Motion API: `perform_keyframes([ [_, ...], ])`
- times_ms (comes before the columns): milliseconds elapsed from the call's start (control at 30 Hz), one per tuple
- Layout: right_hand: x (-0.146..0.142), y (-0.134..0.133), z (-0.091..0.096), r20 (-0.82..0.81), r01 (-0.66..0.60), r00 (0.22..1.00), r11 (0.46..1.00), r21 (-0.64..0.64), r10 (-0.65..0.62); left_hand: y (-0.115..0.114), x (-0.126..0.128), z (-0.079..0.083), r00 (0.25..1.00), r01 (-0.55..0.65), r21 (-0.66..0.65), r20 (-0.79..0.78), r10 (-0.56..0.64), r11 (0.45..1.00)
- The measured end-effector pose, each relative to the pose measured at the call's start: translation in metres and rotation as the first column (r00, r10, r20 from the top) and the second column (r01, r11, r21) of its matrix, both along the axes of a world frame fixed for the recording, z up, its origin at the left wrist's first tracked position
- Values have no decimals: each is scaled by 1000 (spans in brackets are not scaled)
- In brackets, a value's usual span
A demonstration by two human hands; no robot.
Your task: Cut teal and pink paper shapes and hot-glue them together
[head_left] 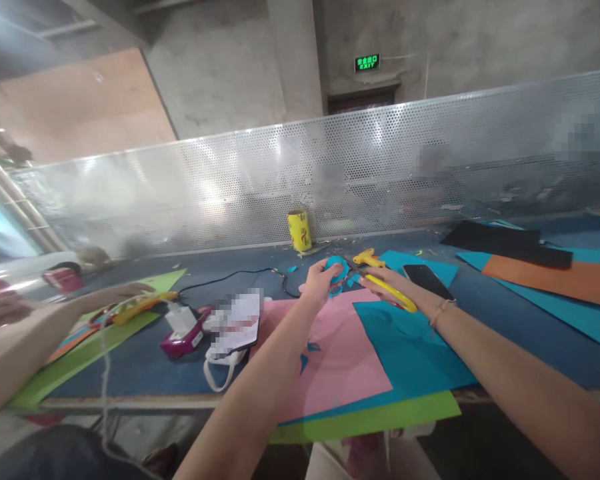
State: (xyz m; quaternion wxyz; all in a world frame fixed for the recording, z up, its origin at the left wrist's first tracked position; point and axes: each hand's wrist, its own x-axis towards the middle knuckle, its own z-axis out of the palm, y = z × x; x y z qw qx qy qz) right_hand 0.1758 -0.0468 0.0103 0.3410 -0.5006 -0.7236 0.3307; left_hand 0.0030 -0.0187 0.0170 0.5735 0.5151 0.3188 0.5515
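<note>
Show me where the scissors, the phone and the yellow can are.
scissors (398, 296): head view, on the yellow handle.
phone (427, 280): head view, middle of the dark screen.
yellow can (299, 231): head view, middle of its side.

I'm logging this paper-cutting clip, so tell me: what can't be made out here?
Head view:
- Shape of the teal cutout: too small, partly covered by the left hand.
- Blades of the scissors: too small beyond the right hand.
- White item: pixelated.
- Co-worker's arm: cut off at left edge.
</note>
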Motion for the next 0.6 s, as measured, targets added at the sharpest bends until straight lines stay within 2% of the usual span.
perform_keyframes([
  [200, 1, 1, 0, 21, 29, 999, 999, 37, -30, 1, -3, 2, 999, 18, -95, 52, -13, 995],
  [367, -1, -4, 4, 53, 99, 994, 995, 25, -100, 4, -3, 3, 985, -71, -200, 137, 100, 977],
  [467, -5, -9, 8, 54, 106, 993, 994, 21, -107, 3, -2, 4, 986, -80, -190, 132, 106, 978],
  [600, -10, -12, 12, 49, 114, 992, 993, 20, -115, 2, -1, 3, 993, -79, -114, 79, 88, 990],
])
